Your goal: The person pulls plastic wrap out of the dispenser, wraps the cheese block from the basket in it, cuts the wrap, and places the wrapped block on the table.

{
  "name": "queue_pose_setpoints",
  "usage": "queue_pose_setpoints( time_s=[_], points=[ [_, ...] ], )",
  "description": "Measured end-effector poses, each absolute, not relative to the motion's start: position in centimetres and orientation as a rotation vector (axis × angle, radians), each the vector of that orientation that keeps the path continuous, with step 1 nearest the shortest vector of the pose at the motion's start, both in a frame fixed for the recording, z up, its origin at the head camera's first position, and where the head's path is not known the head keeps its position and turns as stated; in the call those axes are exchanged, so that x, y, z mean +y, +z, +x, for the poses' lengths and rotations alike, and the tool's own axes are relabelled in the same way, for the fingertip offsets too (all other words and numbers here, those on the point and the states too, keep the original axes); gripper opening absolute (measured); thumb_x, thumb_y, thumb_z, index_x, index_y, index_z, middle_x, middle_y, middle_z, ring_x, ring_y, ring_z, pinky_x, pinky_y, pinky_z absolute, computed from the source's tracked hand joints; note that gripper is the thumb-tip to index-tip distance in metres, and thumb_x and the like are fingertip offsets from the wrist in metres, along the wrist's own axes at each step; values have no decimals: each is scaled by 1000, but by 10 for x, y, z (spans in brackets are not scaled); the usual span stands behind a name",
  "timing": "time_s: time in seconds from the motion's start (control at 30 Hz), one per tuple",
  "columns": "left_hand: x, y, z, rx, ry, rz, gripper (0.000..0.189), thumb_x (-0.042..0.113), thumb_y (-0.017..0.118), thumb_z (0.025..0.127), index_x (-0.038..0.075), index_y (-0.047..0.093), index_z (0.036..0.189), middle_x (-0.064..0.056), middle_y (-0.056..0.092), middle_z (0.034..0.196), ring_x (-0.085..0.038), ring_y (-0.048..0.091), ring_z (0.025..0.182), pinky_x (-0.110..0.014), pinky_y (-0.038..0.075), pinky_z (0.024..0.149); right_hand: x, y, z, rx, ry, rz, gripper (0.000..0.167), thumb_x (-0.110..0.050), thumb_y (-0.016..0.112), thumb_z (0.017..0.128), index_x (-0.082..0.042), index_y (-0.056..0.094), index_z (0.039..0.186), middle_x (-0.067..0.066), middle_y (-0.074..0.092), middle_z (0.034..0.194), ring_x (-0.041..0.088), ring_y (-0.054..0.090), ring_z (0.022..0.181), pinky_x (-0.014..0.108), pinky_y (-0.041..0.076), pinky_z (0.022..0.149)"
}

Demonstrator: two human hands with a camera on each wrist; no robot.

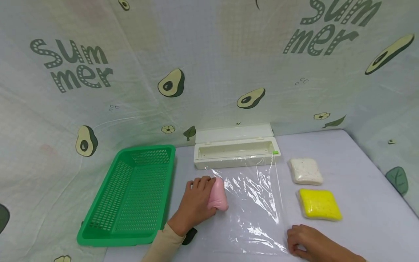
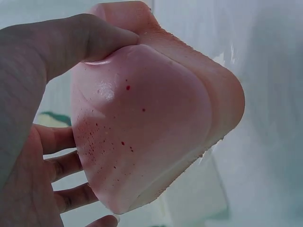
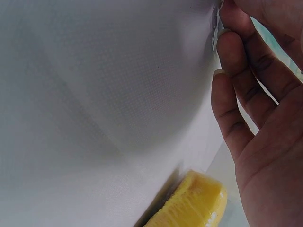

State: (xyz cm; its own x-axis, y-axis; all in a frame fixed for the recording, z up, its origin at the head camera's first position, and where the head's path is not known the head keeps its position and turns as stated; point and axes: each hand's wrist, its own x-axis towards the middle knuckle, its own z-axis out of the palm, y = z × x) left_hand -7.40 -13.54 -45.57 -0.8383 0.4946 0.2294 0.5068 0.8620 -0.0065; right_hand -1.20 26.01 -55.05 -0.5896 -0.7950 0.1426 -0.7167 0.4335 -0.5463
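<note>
My left hand [image 1: 198, 201] grips a pink sponge [image 1: 218, 195] on edge over the left part of a sheet of clear cling film [image 1: 248, 211]. In the left wrist view, the thumb presses the speckled face of the sponge [image 2: 142, 118], which bends, with the other fingers behind it. At the film's near right corner, my right hand [image 1: 307, 241] pinches the film's edge between thumb and forefinger. Its other fingers [image 3: 232, 111] are loosely curled in the right wrist view. The film stretches back to a white cling film dispenser [image 1: 235, 162] with its lid raised and a green slider at the right end.
A green plastic basket [image 1: 140, 200] stands on the left. To the right lie a white sponge [image 1: 306, 171] and a yellow sponge [image 1: 319, 204], both looking wrapped in film. A patterned cloth [image 1: 209, 72] hangs behind the table, and a small black thing [image 1: 190, 236] sits by the left wrist.
</note>
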Motion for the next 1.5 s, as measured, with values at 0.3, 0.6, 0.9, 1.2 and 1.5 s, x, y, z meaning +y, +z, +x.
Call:
queue_pose_setpoints(
  time_s=[0.3,0.6,0.9,1.2,1.5],
  points=[
    [-100,-483,-54,-2819,-95,-862,86,43,85,75,10,55,148,-3,62,134,-23,56,118,-44,47,96,260,-548,-10,2537,-856,-1316,33,-8,91,79,-33,69,84,-28,55,85,-9,45,77,16,44,63],
    [-74,-495,-39,-2759,-60,-934,92,48,87,71,11,53,149,0,62,133,-19,57,117,-41,46,95,259,-544,-10,2506,-851,-1243,30,-11,88,83,-34,70,84,-30,54,84,-10,45,76,17,46,63],
    [-58,-510,-34,-2804,-47,-924,90,48,87,68,14,54,145,2,61,130,-17,55,115,-39,45,97,260,-548,-11,2540,-861,-1364,32,-9,90,80,-33,67,81,-27,53,81,-9,43,75,14,41,62],
    [-57,-523,-33,-2736,61,-923,86,67,85,69,15,59,134,3,63,124,-16,56,110,-37,45,94,258,-549,-11,2541,-872,-1389,33,-8,90,79,-32,67,80,-27,54,81,-9,45,75,13,40,63],
    [-90,-536,-24,-2795,-177,-908,107,77,78,77,14,44,156,-7,51,156,-25,53,137,-42,45,109,254,-546,-6,2538,-876,-1271,32,-10,89,81,-32,67,81,-28,54,84,-9,45,76,16,43,63]
  ],
)
